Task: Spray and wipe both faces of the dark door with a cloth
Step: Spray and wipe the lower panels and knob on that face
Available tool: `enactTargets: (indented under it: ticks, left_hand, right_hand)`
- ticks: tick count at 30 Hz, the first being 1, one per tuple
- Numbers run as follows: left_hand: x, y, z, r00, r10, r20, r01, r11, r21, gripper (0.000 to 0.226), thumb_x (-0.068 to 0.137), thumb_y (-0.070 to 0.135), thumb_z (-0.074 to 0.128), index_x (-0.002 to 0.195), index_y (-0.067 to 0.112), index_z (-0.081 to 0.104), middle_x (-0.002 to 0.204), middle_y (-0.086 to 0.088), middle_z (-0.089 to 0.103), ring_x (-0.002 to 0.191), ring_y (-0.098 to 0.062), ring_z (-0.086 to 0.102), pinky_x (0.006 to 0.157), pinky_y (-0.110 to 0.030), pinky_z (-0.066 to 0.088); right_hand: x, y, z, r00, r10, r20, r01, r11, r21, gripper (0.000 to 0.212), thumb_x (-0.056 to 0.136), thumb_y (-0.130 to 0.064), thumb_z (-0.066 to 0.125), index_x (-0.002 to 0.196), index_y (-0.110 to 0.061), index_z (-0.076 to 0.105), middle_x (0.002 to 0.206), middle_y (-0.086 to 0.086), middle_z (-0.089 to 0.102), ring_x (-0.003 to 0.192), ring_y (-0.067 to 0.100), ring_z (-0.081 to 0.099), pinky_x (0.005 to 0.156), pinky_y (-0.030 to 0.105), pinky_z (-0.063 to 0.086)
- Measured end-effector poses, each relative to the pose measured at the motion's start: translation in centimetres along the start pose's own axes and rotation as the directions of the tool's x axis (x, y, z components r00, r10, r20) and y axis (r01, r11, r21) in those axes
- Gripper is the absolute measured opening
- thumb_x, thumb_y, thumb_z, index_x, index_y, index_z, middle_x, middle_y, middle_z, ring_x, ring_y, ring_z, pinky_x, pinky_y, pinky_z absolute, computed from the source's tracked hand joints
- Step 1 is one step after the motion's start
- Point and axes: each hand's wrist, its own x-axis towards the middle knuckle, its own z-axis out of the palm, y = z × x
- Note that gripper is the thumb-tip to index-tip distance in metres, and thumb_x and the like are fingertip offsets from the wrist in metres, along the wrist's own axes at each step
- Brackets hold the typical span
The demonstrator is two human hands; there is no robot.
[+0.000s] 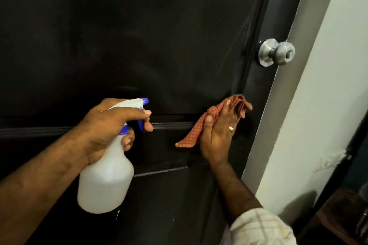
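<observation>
Door (139, 36) face mid-wipe: your right hand (218, 135) presses checked cloth (191, 135) flat, left hand (111, 125) grips spray bottle (105, 181); other face left.

- Door (139, 36) is running off the top, left & bottom edges; its other face isn't showing.
- Right hand (217, 135) is covering most of the cloth (191, 135).
- Left hand (107, 125) is hiding the spray bottle (105, 183) neck.
- Dark stuff at btm right (346, 215) is getting cut off, too dim to ID.
</observation>
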Motion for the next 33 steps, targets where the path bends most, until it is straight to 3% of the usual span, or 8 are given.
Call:
enactTargets:
  ticks: [7,12,18,21,23,25,28,33]
  left_hand:
    - [0.3,1.8,0.6,1.0,0.023,-0.006,-0.023,0.999,-0.037,0.024,0.095,0.017,0.071,0.112,-0.001,0.071,0.099,-0.026,0.077,0.042,-0.018,0.043,0.046,-0.027,0.044]
    - [0.1,1.1,0.7,0.999,0.035,0.017,-0.034,0.998,-0.06,0.024,0.095,0.017,0.072,0.11,-0.001,0.07,0.101,-0.029,0.076,0.041,-0.018,0.042,0.05,-0.028,0.043]
    - [-2.7,-4.6,-0.4,0.998,0.049,0.046,-0.05,0.998,0.028,0.019,0.096,0.014,0.071,0.103,-0.004,0.07,0.096,-0.027,0.076,0.04,-0.022,0.041,0.049,-0.028,0.041]
    - [-4.9,-8.9,-2.8,0.997,0.069,0.019,-0.07,0.996,0.054,0.017,0.096,0.008,0.067,0.093,-0.009,0.067,0.093,-0.03,0.072,0.038,-0.023,0.041,0.047,-0.03,0.039]
    - [-6.0,-11.4,-4.6,0.997,0.071,-0.017,-0.07,0.995,0.069,0.017,0.096,0.006,0.064,0.09,-0.009,0.067,0.092,-0.031,0.072,0.039,-0.023,0.041,0.048,-0.033,0.038]
    - [-6.4,-13.7,-5.9,0.997,0.066,-0.041,-0.062,0.994,0.086,0.015,0.097,0.005,0.064,0.089,-0.007,0.069,0.091,-0.029,0.073,0.041,-0.025,0.043,0.049,-0.034,0.039]
    - [-6.0,-15.8,-5.5,0.998,0.04,-0.049,-0.037,0.997,0.068,0.021,0.093,0.015,0.072,0.091,-0.005,0.071,0.09,-0.025,0.075,0.041,-0.026,0.044,0.048,-0.034,0.04]
    - [-2.6,-19.1,0.9,0.994,-0.106,-0.033,0.107,0.994,0.023,0.026,0.093,0.012,0.073,0.08,-0.008,0.063,0.069,-0.022,0.065,0.034,-0.02,0.041,0.041,-0.026,0.034]
  right_hand:
    - [16.6,-5.0,-1.3,0.975,-0.153,-0.161,0.153,0.988,-0.013,0.069,0.112,-0.041,0.041,0.167,0.0,0.027,0.173,0.025,0.025,0.163,0.038,0.021,0.135,0.046,0.01]
    - [3.8,0.8,0.2,0.983,-0.169,-0.066,0.165,0.984,-0.059,0.069,0.113,-0.037,0.042,0.167,0.002,0.025,0.174,0.024,0.022,0.164,0.038,0.017,0.13,0.061,0.02]
    - [-9.4,-1.1,3.9,0.98,0.193,-0.045,-0.195,0.979,-0.05,0.071,0.113,-0.046,0.036,0.168,-0.003,0.024,0.174,0.024,0.022,0.163,0.043,0.016,0.129,0.066,0.017]
    - [-14.9,-6.1,7.3,0.992,-0.117,0.052,0.12,0.991,-0.059,0.062,0.11,-0.037,0.046,0.16,-0.001,0.04,0.166,0.025,0.038,0.159,0.047,0.023,0.129,0.068,0.015]
    - [-18.8,-7.2,8.4,0.876,-0.432,0.213,0.44,0.898,0.015,0.05,0.107,-0.033,0.053,0.151,-0.009,0.055,0.156,0.017,0.053,0.155,0.042,0.035,0.128,0.065,0.02]
    - [-20.0,-5.7,7.7,0.771,-0.561,0.301,0.574,0.817,0.051,0.044,0.104,-0.034,0.062,0.144,-0.017,0.066,0.144,0.013,0.066,0.139,0.042,0.052,0.126,0.057,0.028]
    - [-19.0,0.0,4.7,0.766,-0.564,0.307,0.594,0.804,-0.005,0.049,0.1,-0.031,0.067,0.148,-0.019,0.063,0.146,0.011,0.065,0.134,0.04,0.055,0.127,0.055,0.03]
    - [-16.6,8.9,-0.4,0.896,-0.347,0.276,0.411,0.884,-0.221,0.048,0.105,-0.035,0.057,0.144,-0.009,0.064,0.147,0.02,0.062,0.133,0.044,0.057,0.129,0.059,0.026]
